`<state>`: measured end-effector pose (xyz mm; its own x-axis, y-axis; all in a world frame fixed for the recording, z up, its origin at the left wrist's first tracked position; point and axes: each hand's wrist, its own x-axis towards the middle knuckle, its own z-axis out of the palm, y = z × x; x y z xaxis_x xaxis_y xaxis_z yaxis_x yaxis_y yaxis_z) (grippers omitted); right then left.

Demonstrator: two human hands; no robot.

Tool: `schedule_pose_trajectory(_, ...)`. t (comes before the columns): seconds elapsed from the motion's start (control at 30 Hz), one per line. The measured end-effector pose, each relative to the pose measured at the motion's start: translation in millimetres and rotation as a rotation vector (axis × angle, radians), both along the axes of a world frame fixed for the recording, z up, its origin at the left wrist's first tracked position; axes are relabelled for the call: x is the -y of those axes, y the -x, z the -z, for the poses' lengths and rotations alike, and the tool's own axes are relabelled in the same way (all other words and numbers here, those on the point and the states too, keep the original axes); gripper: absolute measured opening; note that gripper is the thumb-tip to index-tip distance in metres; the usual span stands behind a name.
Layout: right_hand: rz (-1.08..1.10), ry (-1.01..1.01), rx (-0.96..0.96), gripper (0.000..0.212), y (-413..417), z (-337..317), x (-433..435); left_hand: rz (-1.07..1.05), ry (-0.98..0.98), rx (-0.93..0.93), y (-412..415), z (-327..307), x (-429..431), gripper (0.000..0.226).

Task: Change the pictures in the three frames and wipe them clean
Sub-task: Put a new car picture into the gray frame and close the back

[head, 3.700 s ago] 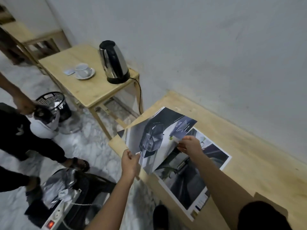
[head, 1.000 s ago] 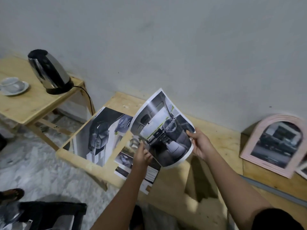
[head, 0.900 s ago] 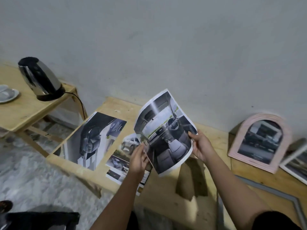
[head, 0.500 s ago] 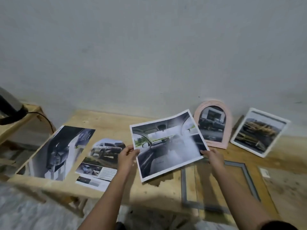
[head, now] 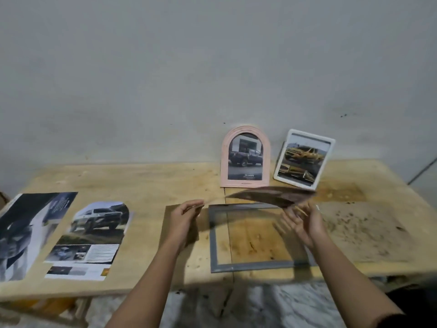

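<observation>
A grey rectangular frame [head: 250,265] lies flat and without a picture on the wooden table [head: 146,183]. Just above it hangs the car-interior picture [head: 267,197], seen nearly edge-on and blurred. My right hand [head: 305,223] holds that sheet by its near right edge. My left hand [head: 185,215] hovers left of the frame with straight fingers, apart from the sheet's left tip. A pink arched frame [head: 224,162] and a white frame [head: 331,147], each with a truck picture, lean on the wall behind.
A brown backing board [head: 170,233] lies under my left hand. An arch-cut SUV page [head: 94,233] and a large dark car page [head: 23,233] lie at the table's left. The right part of the table [head: 354,223] is stained and gritty.
The view swung right from the kettle table to the frames. The picture moved right over the grey frame and tipped edge-on. My left hand let go of its left edge.
</observation>
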<state>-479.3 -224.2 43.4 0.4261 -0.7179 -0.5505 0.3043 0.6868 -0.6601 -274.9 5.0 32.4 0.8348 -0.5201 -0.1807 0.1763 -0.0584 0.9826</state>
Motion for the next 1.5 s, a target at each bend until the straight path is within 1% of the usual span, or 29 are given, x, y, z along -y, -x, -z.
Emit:
schedule_pose_trajectory(0.07, -0.020, -0.057, 0.074, 0.040, 12, 1, 10, 0.021, 0.018, -0.013, 8, 2, 9, 0.020)
schedule_pose_trajectory(0.13, -0.054, -0.085, 0.092, 0.035, 25, -1, 18, 0.048, 0.011, -0.005, 15, 4, 15, 0.023)
schedule_pose_trajectory(0.17, -0.098, -0.083, 0.059, 0.030, 31, -2, 21, 0.055, 0.003, -0.005, 17, 7, 17, 0.024)
schedule_pose_trajectory(0.2, -0.158, -0.063, -0.020, 0.024, 38, -1, 24, 0.057, 0.001, -0.013, 19, 12, 19, 0.024)
schedule_pose_trajectory(0.27, -0.317, 0.024, -0.275, 0.015, 47, 7, 30, 0.067, -0.013, -0.021, 21, 24, 22, 0.023)
schedule_pose_trajectory(0.3, -0.376, 0.088, -0.408, 0.016, 50, 13, 33, 0.071, -0.011, -0.029, 23, 28, 24, 0.023)
schedule_pose_trajectory(0.37, -0.428, 0.183, -0.604, 0.023, 57, 31, 42, 0.065, -0.009, -0.087, 26, 37, 29, 0.025)
schedule_pose_trajectory(0.43, -0.402, 0.273, -0.709, 0.025, 64, 51, 51, 0.075, -0.059, -0.122, 31, 46, 34, 0.023)
schedule_pose_trajectory(0.5, -0.359, 0.341, -0.792, 0.023, 67, 61, 56, 0.138, -0.163, -0.031, 34, 54, 36, 0.017)
schedule_pose_trajectory(0.53, -0.347, 0.369, -0.829, 0.018, 67, 62, 58, 0.170, -0.208, 0.011, 37, 58, 38, 0.015)
schedule_pose_trajectory(0.57, -0.354, 0.389, -0.864, 0.014, 65, 60, 56, 0.199, -0.241, 0.039, 39, 61, 39, 0.016)
schedule_pose_trajectory(0.63, -0.368, 0.417, -0.915, 0.015, 59, 56, 53, 0.263, -0.293, 0.097, 45, 65, 41, 0.020)
schedule_pose_trajectory(0.67, -0.372, 0.438, -0.948, 0.015, 57, 58, 53, 0.285, -0.328, 0.157, 46, 71, 43, 0.020)
schedule_pose_trajectory(0.77, -0.437, 0.556, -1.072, 0.012, 51, 62, 48, 0.366, -0.534, 0.523, 46, 89, 44, 0.023)
schedule_pose_trajectory(0.83, -0.495, 0.635, -1.121, 0.011, 51, 69, 42, 0.406, -0.648, 0.701, 48, 95, 42, 0.032)
schedule_pose_trajectory(0.93, -0.536, 0.743, -1.208, 0.016, 48, 73, 29, 0.456, -0.723, 0.815, 57, 98, 43, 0.049)
schedule_pose_trajectory(1.03, -0.584, 0.997, -1.424, 0.027, 45, 85, 14, 0.545, -0.782, 0.819, 67, 98, 44, 0.064)
schedule_pose_trajectory(1.07, -0.590, 1.096, -1.428, 0.030, 44, 90, 8, 0.565, -0.800, 0.804, 70, 98, 44, 0.067)
schedule_pose_trajectory(1.13, -0.657, 1.222, -1.304, 0.035, 42, 98, -5, 0.573, -0.807, 0.783, 72, 98, 44, 0.071)
schedule_pose_trajectory(1.17, -0.721, 1.260, -1.240, 0.043, 41, 102, -11, 0.570, -0.806, 0.775, 72, 98, 45, 0.071)
schedule_pose_trajectory(1.2, -0.803, 1.284, -1.196, 0.054, 41, 106, -16, 0.571, -0.808, 0.775, 72, 98, 45, 0.072)
schedule_pose_trajectory(1.27, -0.965, 1.309, -1.167, 0.078, 40, 108, -24, 0.577, -0.816, 0.780, 71, 99, 45, 0.073)
schedule_pose_trajectory(1.3, -1.022, 1.293, -1.174, 0.082, 39, 107, -26, 0.580, -0.817, 0.784, 71, 99, 45, 0.073)
schedule_pose_trajectory(1.4, -1.020, 1.262, -1.179, 0.074, 36, 104, -26, 0.589, -0.823, 0.797, 71, 101, 45, 0.071)
schedule_pose_trajectory(1.5, -1.003, 1.262, -1.211, 0.073, 35, 103, -25, 0.632, -0.834, 0.828, 71, 99, 49, 0.071)
